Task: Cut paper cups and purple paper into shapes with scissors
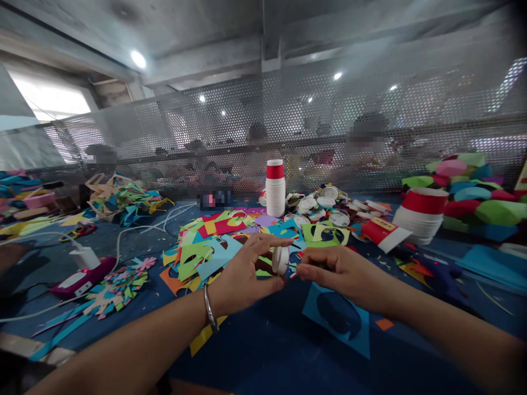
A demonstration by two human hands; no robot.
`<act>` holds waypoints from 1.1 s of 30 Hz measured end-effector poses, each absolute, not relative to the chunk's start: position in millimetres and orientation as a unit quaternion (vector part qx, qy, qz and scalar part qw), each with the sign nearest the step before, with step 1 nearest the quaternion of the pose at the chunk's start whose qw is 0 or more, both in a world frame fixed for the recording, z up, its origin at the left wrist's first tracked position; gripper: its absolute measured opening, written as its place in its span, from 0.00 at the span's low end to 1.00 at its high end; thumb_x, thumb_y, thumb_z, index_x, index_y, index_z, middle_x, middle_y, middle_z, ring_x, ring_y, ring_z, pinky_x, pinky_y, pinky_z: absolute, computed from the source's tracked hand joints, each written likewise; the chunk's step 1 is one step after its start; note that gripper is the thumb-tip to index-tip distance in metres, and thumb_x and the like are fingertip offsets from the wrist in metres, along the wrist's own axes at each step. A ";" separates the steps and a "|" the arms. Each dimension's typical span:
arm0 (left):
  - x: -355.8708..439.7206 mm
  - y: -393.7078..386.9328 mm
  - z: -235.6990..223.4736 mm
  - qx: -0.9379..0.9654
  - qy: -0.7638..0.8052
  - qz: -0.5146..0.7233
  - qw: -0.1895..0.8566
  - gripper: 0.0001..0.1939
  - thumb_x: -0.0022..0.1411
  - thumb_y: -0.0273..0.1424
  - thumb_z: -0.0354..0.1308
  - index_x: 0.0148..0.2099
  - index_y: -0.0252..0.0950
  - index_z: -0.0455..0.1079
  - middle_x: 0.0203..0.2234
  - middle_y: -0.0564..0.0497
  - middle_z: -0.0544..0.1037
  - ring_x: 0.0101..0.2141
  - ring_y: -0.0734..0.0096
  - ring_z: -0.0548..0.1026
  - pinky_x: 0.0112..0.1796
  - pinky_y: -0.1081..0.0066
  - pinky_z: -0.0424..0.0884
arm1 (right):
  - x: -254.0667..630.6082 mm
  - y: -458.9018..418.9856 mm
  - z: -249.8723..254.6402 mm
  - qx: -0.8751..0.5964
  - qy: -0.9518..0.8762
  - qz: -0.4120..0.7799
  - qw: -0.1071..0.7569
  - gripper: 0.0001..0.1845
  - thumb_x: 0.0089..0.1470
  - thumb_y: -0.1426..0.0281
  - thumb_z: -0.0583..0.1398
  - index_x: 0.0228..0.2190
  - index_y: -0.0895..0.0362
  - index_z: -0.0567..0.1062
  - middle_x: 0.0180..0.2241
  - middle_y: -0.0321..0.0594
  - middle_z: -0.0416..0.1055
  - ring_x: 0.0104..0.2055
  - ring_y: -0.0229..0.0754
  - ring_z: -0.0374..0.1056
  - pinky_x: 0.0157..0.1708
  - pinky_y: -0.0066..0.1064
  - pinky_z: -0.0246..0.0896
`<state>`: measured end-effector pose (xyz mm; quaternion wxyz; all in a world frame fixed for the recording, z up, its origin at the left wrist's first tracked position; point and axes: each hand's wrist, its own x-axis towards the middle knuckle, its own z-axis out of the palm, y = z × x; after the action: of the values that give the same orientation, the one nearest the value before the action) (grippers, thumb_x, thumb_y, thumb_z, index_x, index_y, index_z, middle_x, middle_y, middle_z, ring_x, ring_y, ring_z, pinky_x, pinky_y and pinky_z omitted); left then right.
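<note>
My left hand [242, 274], with a silver bangle at its wrist, grips a small white round paper cup base [281, 260] between thumb and fingers. The base is tipped so that its round side faces right. Close by on the right, my right hand [343, 271] is closed in a pinch at the base's edge. Small coloured bits show at its fingertips, too small to name. Below the right hand lies a blue paper sheet [358, 323] with an oval cut-out. Bright cut paper scraps [214, 255] spread behind the left hand.
A tall stack of paper cups [275, 192] stands ahead, beside a heap of cut cup bases [325, 203]. More stacked cups [422, 216] stand at right. Left are a purple power strip [84, 277] with white cables, scissors [78, 232] and a paper-strip pile [123, 200]. A perforated screen [230, 131] closes the back.
</note>
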<state>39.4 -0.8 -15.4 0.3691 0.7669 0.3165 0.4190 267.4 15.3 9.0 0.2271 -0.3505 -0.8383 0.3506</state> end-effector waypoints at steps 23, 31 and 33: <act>45.1 -13.1 -1.5 0.822 0.415 0.215 0.327 0.14 0.60 0.32 0.51 0.23 0.35 0.57 0.17 0.59 0.58 0.20 0.80 0.57 0.22 0.75 0.52 | 256.1 9.6 -3.0 -0.325 -0.835 0.362 0.256 0.13 0.58 0.59 0.60 0.34 0.56 0.74 0.29 0.35 0.68 0.30 0.37 0.61 0.29 0.29 0.52; 42.7 -7.3 -12.1 0.744 0.383 0.187 0.515 0.09 0.58 0.34 0.54 0.29 0.34 0.66 0.20 0.54 0.71 0.20 0.76 0.69 0.23 0.75 0.64 | 254.4 8.3 -2.9 -0.301 -0.808 0.437 0.256 0.17 0.56 0.56 0.62 0.30 0.58 0.75 0.28 0.36 0.68 0.29 0.36 0.60 0.29 0.29 0.52; 41.8 -7.2 -11.2 0.752 0.383 0.180 0.505 0.10 0.58 0.35 0.55 0.29 0.34 0.66 0.20 0.54 0.70 0.20 0.76 0.68 0.22 0.76 0.62 | 254.0 8.9 -1.1 -0.299 -0.799 0.456 0.252 0.18 0.55 0.55 0.63 0.29 0.59 0.75 0.26 0.35 0.67 0.28 0.36 0.59 0.28 0.30 0.51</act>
<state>41.8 -7.2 -11.2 0.5045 0.7525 0.3834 0.1796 254.0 8.9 -1.1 0.2522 -0.2991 -0.7995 0.4558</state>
